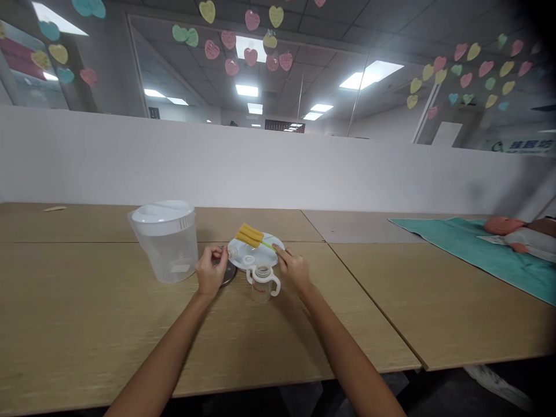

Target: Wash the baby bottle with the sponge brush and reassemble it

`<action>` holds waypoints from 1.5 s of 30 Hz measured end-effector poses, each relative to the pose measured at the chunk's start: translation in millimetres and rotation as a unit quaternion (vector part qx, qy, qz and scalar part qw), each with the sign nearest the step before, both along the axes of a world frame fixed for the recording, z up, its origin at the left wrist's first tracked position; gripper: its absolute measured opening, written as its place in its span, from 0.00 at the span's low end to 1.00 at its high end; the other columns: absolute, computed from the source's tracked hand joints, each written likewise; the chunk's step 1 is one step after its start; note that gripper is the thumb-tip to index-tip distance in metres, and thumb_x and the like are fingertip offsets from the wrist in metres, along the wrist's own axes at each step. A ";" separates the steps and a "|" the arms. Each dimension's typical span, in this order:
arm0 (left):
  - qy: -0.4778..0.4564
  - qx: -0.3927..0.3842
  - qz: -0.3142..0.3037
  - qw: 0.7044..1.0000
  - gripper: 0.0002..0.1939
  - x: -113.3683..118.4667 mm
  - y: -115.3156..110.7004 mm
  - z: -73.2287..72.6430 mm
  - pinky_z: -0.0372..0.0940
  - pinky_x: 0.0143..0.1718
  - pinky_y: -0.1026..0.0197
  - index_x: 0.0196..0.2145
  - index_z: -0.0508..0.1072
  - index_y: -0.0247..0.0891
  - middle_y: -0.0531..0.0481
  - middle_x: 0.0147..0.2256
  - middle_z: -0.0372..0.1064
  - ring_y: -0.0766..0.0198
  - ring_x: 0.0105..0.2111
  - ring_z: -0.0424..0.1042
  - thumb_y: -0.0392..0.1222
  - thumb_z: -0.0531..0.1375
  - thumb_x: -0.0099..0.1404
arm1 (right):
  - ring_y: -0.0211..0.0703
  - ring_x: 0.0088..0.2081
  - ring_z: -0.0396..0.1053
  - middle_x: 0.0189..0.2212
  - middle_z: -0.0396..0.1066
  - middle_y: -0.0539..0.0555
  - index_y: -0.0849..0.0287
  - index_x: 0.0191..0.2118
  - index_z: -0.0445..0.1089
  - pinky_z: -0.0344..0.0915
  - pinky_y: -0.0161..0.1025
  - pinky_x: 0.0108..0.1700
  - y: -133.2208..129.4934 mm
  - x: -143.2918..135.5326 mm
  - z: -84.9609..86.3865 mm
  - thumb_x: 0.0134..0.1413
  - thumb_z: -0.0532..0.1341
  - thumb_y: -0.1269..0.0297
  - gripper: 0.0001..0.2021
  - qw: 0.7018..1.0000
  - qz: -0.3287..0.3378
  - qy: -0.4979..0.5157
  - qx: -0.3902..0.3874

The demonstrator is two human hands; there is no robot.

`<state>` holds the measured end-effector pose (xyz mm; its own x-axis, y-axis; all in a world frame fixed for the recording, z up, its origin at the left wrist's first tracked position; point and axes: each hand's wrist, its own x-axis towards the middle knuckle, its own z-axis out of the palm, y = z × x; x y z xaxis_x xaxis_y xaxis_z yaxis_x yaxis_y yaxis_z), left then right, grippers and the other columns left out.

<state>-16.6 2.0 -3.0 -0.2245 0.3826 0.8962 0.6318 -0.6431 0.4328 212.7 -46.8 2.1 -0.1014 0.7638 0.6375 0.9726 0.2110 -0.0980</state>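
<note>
My right hand (295,269) is closed around the green handle of a sponge bottle brush, whose yellow sponge head (249,235) hangs over a white plate (274,241). Fingers pinched, my left hand (212,271) is at the plate's left edge, on a small see-through piece (233,252) that looks like a bottle nipple. On the plate lies a white ring (248,260). A clear baby bottle (261,288) with two white handles stands upright and uncapped before the plate. Partly behind my left hand is a dark round lid or dish (228,274).
A translucent pitcher (167,249) with a white lid stands left of my left hand. At the far right, a teal cloth (460,240) lies under a doll (527,234). A low white wall (260,174) borders the table's back.
</note>
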 end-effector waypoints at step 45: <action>0.142 -0.296 -0.007 0.945 0.16 -27.0 25.1 -20.1 0.63 0.41 0.60 0.41 0.69 0.39 0.48 0.40 0.72 0.61 0.38 0.71 0.31 0.51 0.55 | 0.40 0.35 0.67 0.37 0.68 0.54 0.50 0.51 0.68 0.55 0.33 0.31 0.3 5.0 6.5 0.51 0.52 0.71 0.21 0.980 -0.164 0.093 -0.063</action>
<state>-43.6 27.1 -23.1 0.0009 0.8361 0.5486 0.7694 -0.3510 0.5337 217.8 -46.5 8.6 0.2719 0.8101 0.5195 0.9490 -0.1361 -0.2845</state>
